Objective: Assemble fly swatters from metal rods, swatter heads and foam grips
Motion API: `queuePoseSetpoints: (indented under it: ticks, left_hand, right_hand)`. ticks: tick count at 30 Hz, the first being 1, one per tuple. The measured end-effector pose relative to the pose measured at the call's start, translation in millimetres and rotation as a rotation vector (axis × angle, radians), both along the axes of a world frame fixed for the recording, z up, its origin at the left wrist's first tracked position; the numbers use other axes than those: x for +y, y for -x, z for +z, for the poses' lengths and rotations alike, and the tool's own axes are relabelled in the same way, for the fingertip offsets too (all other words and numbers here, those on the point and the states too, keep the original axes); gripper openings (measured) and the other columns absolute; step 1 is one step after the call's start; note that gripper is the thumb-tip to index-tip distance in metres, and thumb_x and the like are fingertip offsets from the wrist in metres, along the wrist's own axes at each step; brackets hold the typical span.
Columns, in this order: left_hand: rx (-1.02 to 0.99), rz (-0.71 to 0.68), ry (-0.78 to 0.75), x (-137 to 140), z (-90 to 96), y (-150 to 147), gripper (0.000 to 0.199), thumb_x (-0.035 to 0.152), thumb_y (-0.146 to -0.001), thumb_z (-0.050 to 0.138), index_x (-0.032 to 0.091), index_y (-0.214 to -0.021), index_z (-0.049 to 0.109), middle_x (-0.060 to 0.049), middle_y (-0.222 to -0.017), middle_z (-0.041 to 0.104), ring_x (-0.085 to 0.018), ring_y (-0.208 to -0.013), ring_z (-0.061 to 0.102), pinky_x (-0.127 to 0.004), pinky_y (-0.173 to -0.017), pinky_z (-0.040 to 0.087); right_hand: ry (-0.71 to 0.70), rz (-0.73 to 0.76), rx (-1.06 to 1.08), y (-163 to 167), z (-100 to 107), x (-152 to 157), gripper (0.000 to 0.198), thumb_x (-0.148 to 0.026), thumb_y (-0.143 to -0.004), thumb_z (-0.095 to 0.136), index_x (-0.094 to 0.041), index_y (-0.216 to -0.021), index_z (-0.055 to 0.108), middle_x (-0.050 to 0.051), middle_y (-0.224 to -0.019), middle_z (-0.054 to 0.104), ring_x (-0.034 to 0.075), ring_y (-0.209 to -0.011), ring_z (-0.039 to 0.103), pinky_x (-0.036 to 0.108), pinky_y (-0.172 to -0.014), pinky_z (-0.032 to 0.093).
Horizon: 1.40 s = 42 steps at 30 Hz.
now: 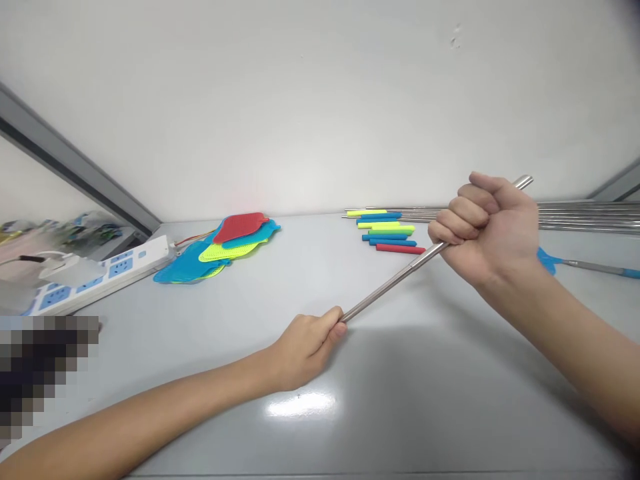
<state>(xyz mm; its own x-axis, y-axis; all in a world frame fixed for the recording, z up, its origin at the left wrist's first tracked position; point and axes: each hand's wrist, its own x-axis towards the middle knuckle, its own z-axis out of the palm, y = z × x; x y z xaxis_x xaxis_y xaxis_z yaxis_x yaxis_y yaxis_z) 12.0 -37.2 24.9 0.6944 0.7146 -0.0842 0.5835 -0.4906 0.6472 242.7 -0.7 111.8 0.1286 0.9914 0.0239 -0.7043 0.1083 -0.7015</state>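
Observation:
A shiny telescopic metal rod slants up to the right over the grey table, held at both ends. My left hand is closed around its thinner lower end, whose tip is hidden in the fingers. Higher up, my right hand makes a fist around the thicker section, and the rod's end pokes out above it. Behind the rod lie several coloured handle sleeves in yellow, green, blue and red. More thin metal rods lie in a bundle at the back right, partly behind my right hand.
Mesh fly swatter heads in red, blue and yellow are piled at the back left. A white power strip with plugs lies along the left edge. On the right is a rod with blue ends. A white wall rises behind the table.

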Motion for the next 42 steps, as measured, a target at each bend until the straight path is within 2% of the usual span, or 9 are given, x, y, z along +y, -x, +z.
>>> queuePoseSetpoints:
  ticks: [9, 31, 42]
  left_hand:
    - [0.011, 0.016, 0.019, -1, 0.8, 1, 0.025, 0.032, -0.088, 0.019, 0.020, -0.066, 0.023, 0.007, -0.050, 0.023, -0.009, -0.042, 0.022, -0.022, -0.043, 0.020]
    - [0.052, 0.010, 0.061, -1, 1.4, 3, 0.026, 0.033, -0.088, 0.018, 0.020, -0.065, 0.023, 0.007, -0.050, 0.027, -0.010, -0.041, 0.024, -0.022, -0.043, 0.021]
    - [0.030, 0.023, 0.068, -2, 3.1, 3, 0.027, 0.032, -0.088, 0.020, 0.020, -0.064, 0.023, 0.007, -0.048, 0.022, -0.010, -0.041, 0.021, -0.021, -0.042, 0.019]
  right_hand:
    - [-0.069, 0.052, -0.084, 1, -2, -3, 0.044, -0.026, -0.077, 0.043, -0.018, -0.048, 0.011, -0.006, -0.039, 0.007, 0.007, -0.033, 0.009, 0.024, -0.033, 0.013]
    - [-0.056, 0.033, -0.051, 2, -10, -2, 0.046, -0.028, -0.078, 0.044, -0.018, -0.048, 0.011, -0.006, -0.038, 0.006, 0.006, -0.032, 0.008, 0.024, -0.033, 0.012]
    - [-0.053, 0.016, -0.071, 3, -13, -2, 0.047, -0.032, -0.077, 0.046, -0.018, -0.048, 0.012, -0.007, -0.038, 0.007, 0.006, -0.032, 0.009, 0.024, -0.033, 0.012]
